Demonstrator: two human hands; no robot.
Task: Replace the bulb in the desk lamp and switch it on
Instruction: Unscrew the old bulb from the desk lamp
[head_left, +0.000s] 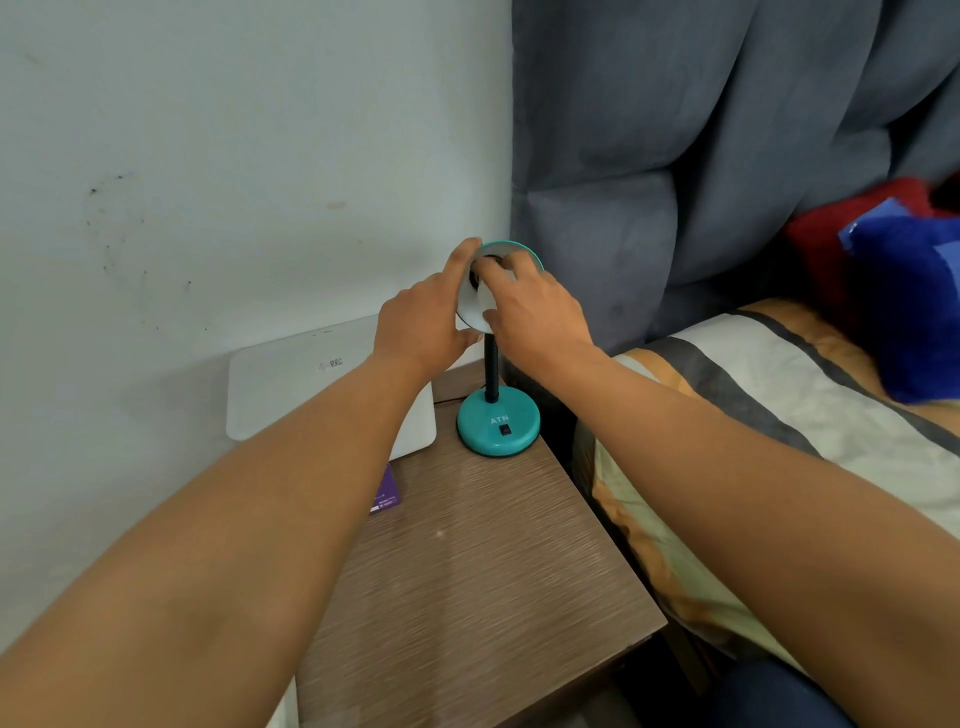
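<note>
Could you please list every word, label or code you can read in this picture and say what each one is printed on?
"ATN": white letters on the teal lamp base, above its black switch.
White flat box against the wall: a small mark and a QR-like code, too small to read.
Purple card on the bedside table: white print, too blurred to read.

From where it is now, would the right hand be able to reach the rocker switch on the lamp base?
Probably yes. The switch faces up on the teal base, uncovered, just below the right hand working inside the lamp shade. Only the black neck stands nearby, behind the switch.
</note>
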